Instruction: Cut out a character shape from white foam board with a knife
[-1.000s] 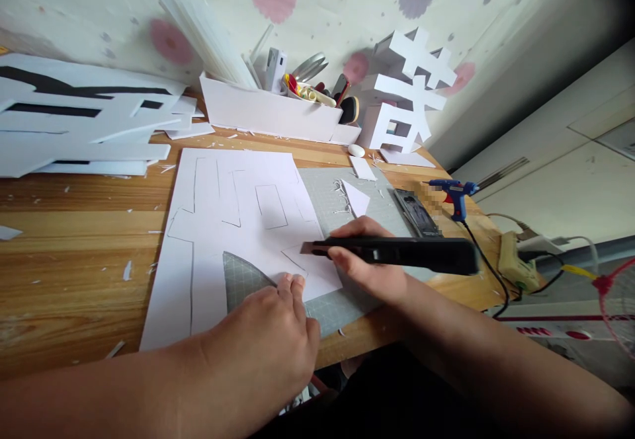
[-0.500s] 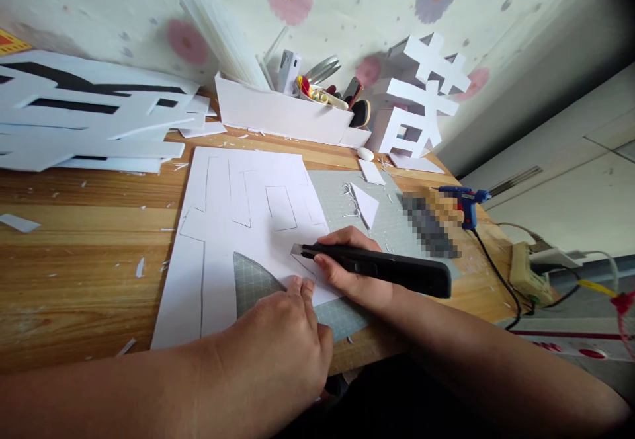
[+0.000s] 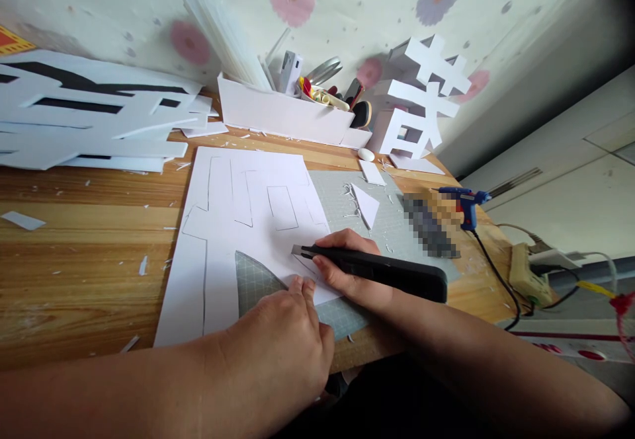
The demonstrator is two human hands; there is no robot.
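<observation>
1. Black cutter (image 3: pixel 387 271) has shifted since a second ago: its blade, then to the right of a short drawn line, now sits at that line's upper end, and its handle slopes lower.
2. Right hand (image 3: pixel 354 267) is clamped on the cutter; left hand (image 3: pixel 290 323) presses two fingertips, held together, on the white sheet (image 3: pixel 223 227), as before. Whether its other fingers grip anything, I cannot tell.
3. The sheet lies partly over the grey gridded mat (image 3: pixel 347 320) on the tabletop (image 3: pixel 99 247), its curved cutout baring the grid.
4. Behind stands a white character-shaped form (image 3: pixel 417 125), which I cannot read; the glue gun (image 3: pixel 467 206) lies at right.
</observation>
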